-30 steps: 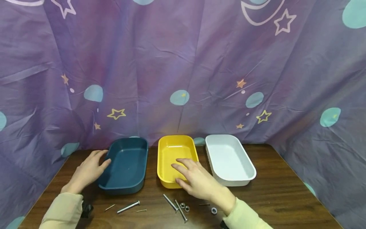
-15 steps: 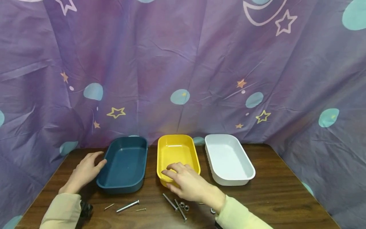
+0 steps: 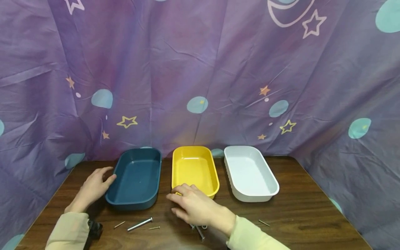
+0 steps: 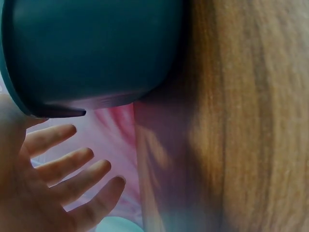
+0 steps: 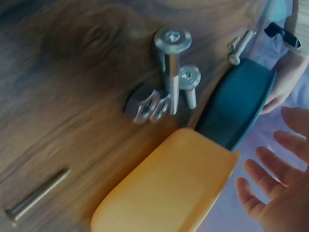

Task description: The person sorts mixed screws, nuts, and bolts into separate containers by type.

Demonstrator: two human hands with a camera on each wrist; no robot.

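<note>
My left hand is beside the dark blue tray, its thumb at the left rim; in the left wrist view the fingers are spread and hold nothing. My right hand hovers over the near end of the yellow tray, fingers spread, nothing in them. Beneath it lie two bolts and two nuts, partly hidden in the head view. Left of these, a silver bolt lies between two small screws. Another screw lies right of my forearm.
A white tray stands right of the yellow one. All three trays line the back of the wooden table, before a purple curtain with stars and moons. A black wrist camera sits at my left cuff.
My right hand has moved left and nearer, off the yellow tray's middle to its near end, covering the nuts more. The right-hand screw has come into view. My left hand has drawn back slightly.
</note>
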